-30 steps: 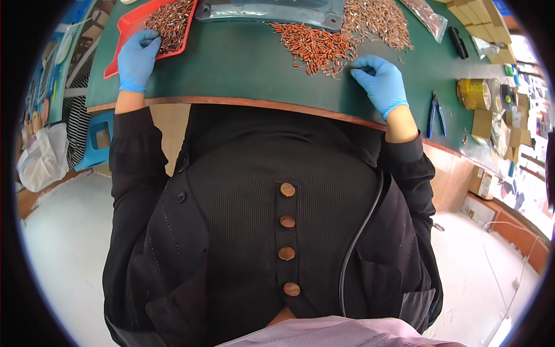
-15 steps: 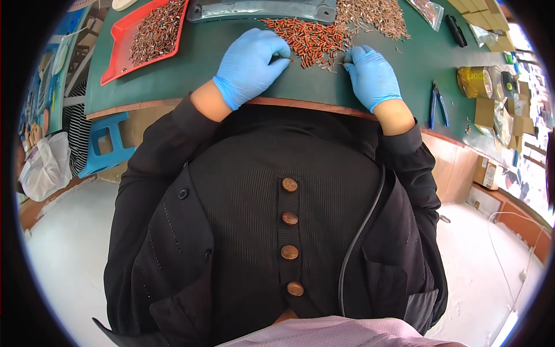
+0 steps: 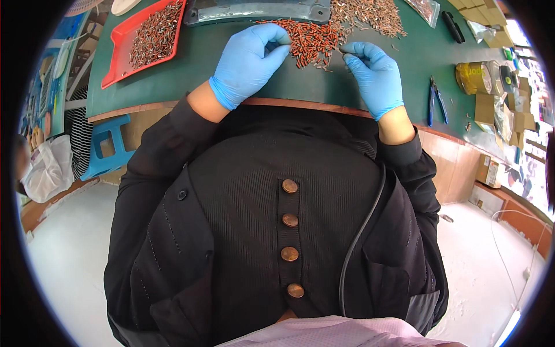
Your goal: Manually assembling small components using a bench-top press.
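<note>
Blue-gloved left hand (image 3: 250, 61) and right hand (image 3: 374, 74): each grip pinches orange pieces (image 3: 309, 39).

A small clear plastic bag (image 3: 426, 8) with little bits inside lies at the top of the green table; brown cardboard boxes (image 3: 484, 32) sit at the top right corner; more small brown boxes (image 3: 516, 115) crowd the right edge. One brown box (image 3: 489, 169) stands lower down on the right, near the floor; no screens show.

Green-topped table (image 3: 185, 69), red tray (image 3: 118, 46), orange parts pile (image 3: 309, 40), blue pliers (image 3: 436, 101), tape roll (image 3: 477, 78)
</note>
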